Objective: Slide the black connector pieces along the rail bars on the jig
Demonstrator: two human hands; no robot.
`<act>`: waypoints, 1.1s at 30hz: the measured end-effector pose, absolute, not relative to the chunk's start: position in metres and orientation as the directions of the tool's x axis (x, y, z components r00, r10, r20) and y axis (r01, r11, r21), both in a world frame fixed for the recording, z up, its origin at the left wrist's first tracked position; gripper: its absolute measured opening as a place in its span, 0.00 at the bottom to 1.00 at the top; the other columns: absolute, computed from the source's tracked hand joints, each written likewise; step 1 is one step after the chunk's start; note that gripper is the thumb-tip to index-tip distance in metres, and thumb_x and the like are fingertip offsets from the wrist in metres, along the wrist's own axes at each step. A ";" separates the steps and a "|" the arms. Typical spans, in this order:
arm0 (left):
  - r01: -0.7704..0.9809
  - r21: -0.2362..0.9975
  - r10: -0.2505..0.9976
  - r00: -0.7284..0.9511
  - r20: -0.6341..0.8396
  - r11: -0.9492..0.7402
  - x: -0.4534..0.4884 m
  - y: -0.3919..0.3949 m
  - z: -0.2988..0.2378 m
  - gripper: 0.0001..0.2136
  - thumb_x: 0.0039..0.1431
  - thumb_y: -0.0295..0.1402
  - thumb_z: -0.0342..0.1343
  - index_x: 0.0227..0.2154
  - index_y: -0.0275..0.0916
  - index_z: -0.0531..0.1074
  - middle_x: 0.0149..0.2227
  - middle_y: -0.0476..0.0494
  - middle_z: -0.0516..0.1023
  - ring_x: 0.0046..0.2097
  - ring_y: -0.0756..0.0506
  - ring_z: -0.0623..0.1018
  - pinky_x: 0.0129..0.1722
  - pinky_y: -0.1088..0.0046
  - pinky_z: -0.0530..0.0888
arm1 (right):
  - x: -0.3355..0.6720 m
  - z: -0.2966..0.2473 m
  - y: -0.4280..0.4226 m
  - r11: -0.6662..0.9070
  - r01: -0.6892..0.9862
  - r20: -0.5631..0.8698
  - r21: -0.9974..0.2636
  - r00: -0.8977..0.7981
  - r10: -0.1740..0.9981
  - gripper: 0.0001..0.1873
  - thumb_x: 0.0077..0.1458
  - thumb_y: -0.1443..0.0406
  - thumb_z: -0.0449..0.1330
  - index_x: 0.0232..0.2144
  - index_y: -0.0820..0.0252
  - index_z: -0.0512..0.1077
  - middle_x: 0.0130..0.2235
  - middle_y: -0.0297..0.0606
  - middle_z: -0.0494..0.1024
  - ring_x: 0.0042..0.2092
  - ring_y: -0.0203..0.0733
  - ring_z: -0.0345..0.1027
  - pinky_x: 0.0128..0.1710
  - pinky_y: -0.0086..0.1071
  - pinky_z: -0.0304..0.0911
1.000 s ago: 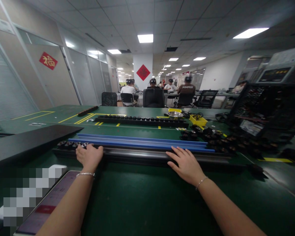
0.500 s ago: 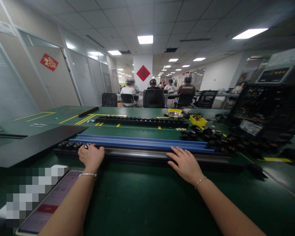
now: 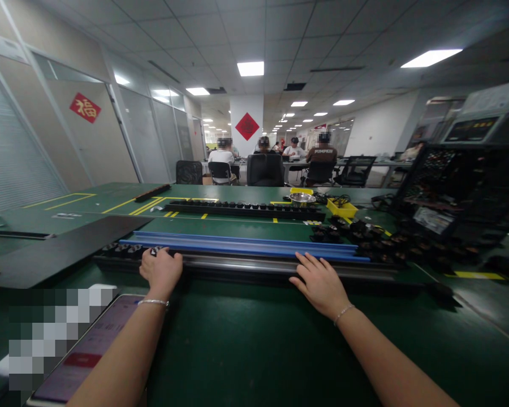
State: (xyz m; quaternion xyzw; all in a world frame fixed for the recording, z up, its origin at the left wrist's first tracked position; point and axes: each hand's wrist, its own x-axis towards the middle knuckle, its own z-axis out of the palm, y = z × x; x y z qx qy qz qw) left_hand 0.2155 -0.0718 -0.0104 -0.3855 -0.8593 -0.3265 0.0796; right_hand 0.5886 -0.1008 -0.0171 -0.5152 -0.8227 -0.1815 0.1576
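Note:
A long dark rail (image 3: 246,265) lies across the green table in front of me, with blue strips (image 3: 246,246) along its far side. My left hand (image 3: 161,270) rests on the rail's left part with its fingers curled over the edge beside small black parts (image 3: 121,249). My right hand (image 3: 320,281) lies flat on the rail further right, fingers stretched out and apart. Each wrist wears a thin bracelet.
A phone (image 3: 85,353) lies at the near left, beside a long black panel (image 3: 55,249). A second black strip (image 3: 241,210), a metal bowl (image 3: 302,198) and a yellow tray (image 3: 343,208) sit further back. Black parts (image 3: 377,240) and a crate (image 3: 458,189) fill the right. People sit at far tables.
My left hand has slid a little to the right along the rail. The right hand has hardly moved.

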 end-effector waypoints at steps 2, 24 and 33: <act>0.718 0.492 0.619 -0.686 0.382 0.492 0.217 -0.072 -0.009 0.19 0.50 0.38 0.50 0.44 0.36 0.72 0.54 0.29 0.59 0.56 0.34 0.62 0.53 0.56 0.59 | 0.588 -0.018 -0.101 0.394 0.907 0.452 0.151 -0.418 0.788 0.18 0.58 0.54 0.46 0.33 0.57 0.70 0.57 0.42 0.64 0.57 0.51 0.55 0.51 0.49 0.53; 0.750 0.437 0.638 -0.657 0.402 0.497 0.224 -0.084 0.000 0.17 0.54 0.39 0.46 0.45 0.38 0.67 0.50 0.31 0.64 0.53 0.34 0.65 0.50 0.52 0.60 | 0.589 -0.019 -0.099 0.387 0.904 0.469 0.184 -0.426 0.773 0.17 0.58 0.54 0.46 0.32 0.58 0.70 0.56 0.41 0.65 0.56 0.52 0.57 0.51 0.48 0.54; 0.742 0.454 0.584 -0.670 0.459 0.494 0.225 -0.085 0.002 0.20 0.56 0.34 0.44 0.51 0.34 0.59 0.47 0.31 0.69 0.51 0.37 0.68 0.50 0.54 0.61 | 0.589 -0.019 -0.100 0.385 0.904 0.485 0.186 -0.425 0.764 0.17 0.57 0.55 0.47 0.33 0.57 0.70 0.56 0.41 0.66 0.56 0.51 0.57 0.51 0.47 0.54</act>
